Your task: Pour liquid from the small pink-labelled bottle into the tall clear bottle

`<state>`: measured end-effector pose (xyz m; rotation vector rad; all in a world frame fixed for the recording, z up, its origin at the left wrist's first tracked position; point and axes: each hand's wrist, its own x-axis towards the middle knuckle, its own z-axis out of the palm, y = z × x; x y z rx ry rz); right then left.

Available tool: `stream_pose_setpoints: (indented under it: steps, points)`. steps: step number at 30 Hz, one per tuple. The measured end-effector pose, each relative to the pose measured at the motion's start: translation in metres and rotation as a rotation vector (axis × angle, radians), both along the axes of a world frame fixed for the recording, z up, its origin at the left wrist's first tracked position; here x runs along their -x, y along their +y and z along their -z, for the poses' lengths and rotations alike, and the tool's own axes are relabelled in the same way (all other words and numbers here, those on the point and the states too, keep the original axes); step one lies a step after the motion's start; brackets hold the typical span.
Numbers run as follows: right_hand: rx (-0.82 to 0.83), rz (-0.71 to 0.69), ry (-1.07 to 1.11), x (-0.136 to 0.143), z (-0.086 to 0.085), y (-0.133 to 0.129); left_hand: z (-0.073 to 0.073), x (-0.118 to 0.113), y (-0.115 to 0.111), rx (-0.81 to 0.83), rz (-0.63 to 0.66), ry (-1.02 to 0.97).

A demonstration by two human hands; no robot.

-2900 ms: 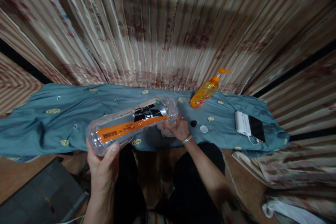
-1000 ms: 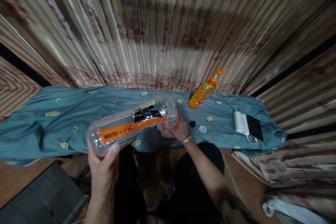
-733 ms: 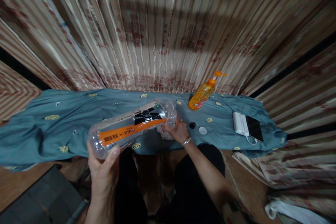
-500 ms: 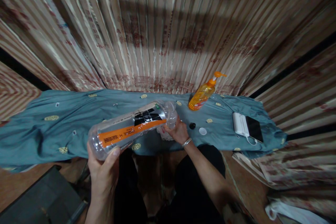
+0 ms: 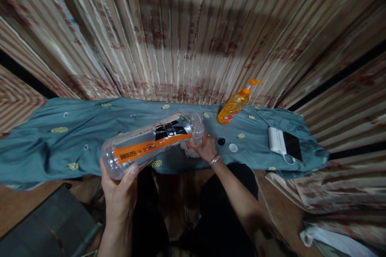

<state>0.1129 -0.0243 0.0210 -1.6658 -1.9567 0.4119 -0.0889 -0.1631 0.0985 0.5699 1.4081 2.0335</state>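
Note:
A large clear plastic bottle (image 5: pixel 173 130) with an orange, silver and black label lies aslant above the cloth, its base at lower left. My left hand (image 5: pixel 120 188) is closed around the base, thumb on the near side. At the other end, my right hand (image 5: pixel 206 148), with a silver bracelet on the wrist, has its fingers closed at the clear rounded end; the bottle hides some fingertips. Below those fingers is a crumpled whitish, see-through thing (image 5: pixel 189 151), partly covered. Right of this hand lie a small black cap-like piece (image 5: pixel 221 141) and a white round disc (image 5: pixel 233 147).
An orange pump bottle (image 5: pixel 233 107) stands at the back right of the teal cloth-covered table (image 5: pixel 93 122). Farther right are a white power bank (image 5: pixel 276 139) and a dark phone (image 5: pixel 292 145), with a white cable. Behind hangs a striped curtain (image 5: pixel 181 40). A dark box-like object (image 5: pixel 51 225) is at lower left.
The view has shifted slightly. Both hands keep their hold on the plastic bottle, which stays in almost the same pose. The things on the table have not moved.

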Motion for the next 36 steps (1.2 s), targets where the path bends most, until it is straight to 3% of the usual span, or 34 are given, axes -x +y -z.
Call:
stream_pose_setpoints:
  steps: [14,36]
  points:
    - [-0.015,0.011,0.006,0.0005,0.0011,-0.0006,0.006,0.0002,-0.0031,-0.03,-0.019,-0.013]
    - [-0.017,0.015,-0.001,0.0013,0.0014,-0.0014,0.0001,-0.0034,-0.0032,-0.012,-0.021,-0.003]
